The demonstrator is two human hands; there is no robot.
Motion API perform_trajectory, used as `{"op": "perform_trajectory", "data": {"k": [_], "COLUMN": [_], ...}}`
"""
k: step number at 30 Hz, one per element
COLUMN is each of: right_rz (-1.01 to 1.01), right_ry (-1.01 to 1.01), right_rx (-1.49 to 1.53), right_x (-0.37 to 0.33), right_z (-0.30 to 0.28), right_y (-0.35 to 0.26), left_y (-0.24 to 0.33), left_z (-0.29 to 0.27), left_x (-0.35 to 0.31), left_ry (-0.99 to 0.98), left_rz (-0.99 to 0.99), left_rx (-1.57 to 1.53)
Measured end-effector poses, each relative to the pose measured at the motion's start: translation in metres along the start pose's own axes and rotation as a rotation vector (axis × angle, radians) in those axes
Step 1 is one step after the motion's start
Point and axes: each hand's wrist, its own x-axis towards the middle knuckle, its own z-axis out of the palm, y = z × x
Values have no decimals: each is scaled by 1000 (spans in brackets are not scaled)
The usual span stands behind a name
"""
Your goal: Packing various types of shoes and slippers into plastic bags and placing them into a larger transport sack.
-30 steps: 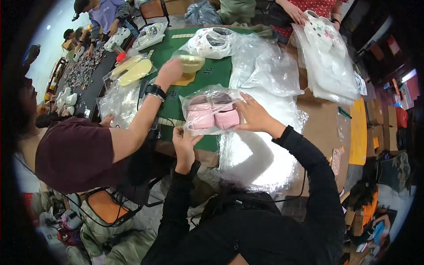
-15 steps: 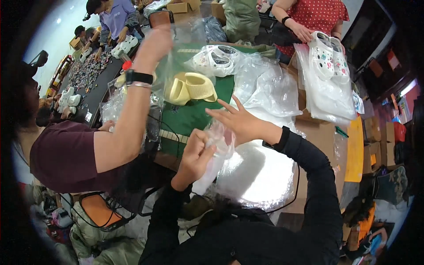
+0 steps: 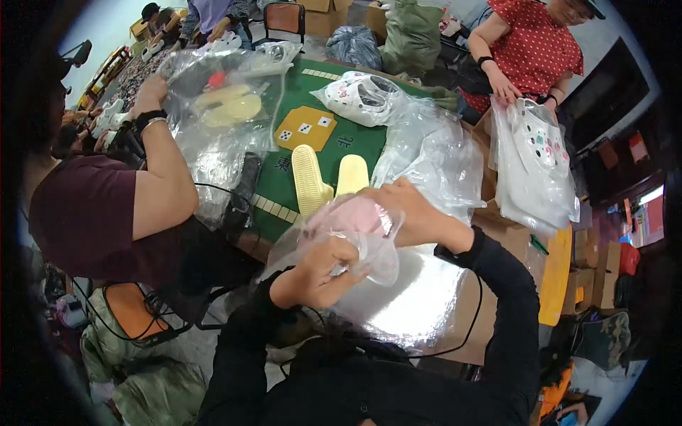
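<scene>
Clear plastic bag (image 3: 383, 263) is gathered between my two hands, with a pink item (image 3: 355, 215) inside it whose kind I cannot make out. My left hand (image 3: 323, 273) pinches the near side of the bag, fingers curled. On the bag's right side, my right hand (image 3: 419, 213) is closed over its edge beside the pink item; its fingertips are partly hidden. Just beyond, a pair of pale yellow slides rests on the green mat (image 3: 273, 226): the left slide (image 3: 310, 177) shows its ribbed sole, the right slide (image 3: 353, 174) stands next to it, its near end hidden.
Bagged white clogs (image 3: 362, 98) and flat clear bags (image 3: 433, 156) lie beyond my right hand. At left, a co-worker's hand (image 3: 149, 96) is at a bag holding yellow slides (image 3: 231, 106). Across the table, another person holds bagged white clogs (image 3: 540, 142). A cable (image 3: 477, 305) crosses nearby.
The bag between my hands has spread, and the pink item shows more fully. My right hand's spread fingers have closed. The co-worker's arm has moved left; the slides on the mat are nearer me.
</scene>
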Motion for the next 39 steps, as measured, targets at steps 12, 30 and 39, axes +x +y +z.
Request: {"op": "perform_trajectory", "data": {"k": [12,30,39], "right_rz": [-198,943,1032], "right_ry": [489,78,53], "right_rx": [-509,-388,-409], "right_x": [131,41,-132], "right_z": [84,152,96], "right_y": [161,261,228], "left_y": [-66,-110,-139], "left_z": [-6,5,34], "left_x": [-42,-123,-44], "left_ry": [375,216,82], "left_rz": [-509,-996,-834], "left_rx": [147,115,-110]}}
